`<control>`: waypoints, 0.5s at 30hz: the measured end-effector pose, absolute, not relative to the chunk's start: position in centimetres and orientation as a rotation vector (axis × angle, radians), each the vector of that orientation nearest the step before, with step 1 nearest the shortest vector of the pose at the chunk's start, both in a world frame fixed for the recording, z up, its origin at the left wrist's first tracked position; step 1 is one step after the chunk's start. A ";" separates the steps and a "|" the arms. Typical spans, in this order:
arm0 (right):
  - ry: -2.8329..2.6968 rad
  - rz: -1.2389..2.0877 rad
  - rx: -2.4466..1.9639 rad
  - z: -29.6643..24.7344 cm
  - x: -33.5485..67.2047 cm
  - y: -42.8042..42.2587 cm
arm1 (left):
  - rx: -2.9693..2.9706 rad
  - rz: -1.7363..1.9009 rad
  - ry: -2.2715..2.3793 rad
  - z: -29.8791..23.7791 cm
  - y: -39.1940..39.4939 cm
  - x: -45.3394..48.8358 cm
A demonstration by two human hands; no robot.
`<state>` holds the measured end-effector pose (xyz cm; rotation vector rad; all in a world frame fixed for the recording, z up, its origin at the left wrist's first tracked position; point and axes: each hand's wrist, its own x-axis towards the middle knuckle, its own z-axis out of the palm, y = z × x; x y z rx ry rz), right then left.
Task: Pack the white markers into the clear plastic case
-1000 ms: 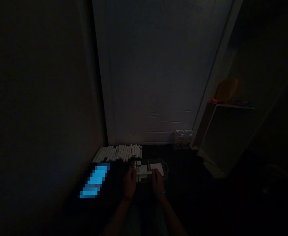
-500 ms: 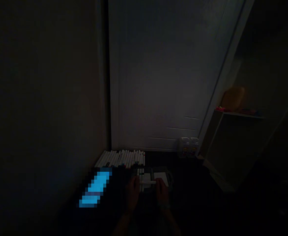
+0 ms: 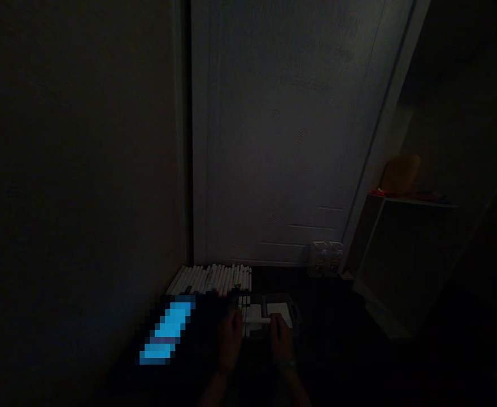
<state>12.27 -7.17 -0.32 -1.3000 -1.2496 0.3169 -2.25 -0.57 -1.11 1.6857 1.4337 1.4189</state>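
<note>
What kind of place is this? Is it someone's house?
It looks like a dim room in someone's home, though it's too dark to be sure. You can see a white door, a low shelf, and a row of white markers beside the door.

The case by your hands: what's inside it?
Inside the case, markers lie on the left and a white card lies on the right. The left hand and right hand cover the near part, so that part can't be seen.
</note>
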 end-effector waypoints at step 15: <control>-1.268 0.328 -1.304 0.4 12.4 -7.6 | 1.713 1.425 1.372 0.0 -1.6 -2.0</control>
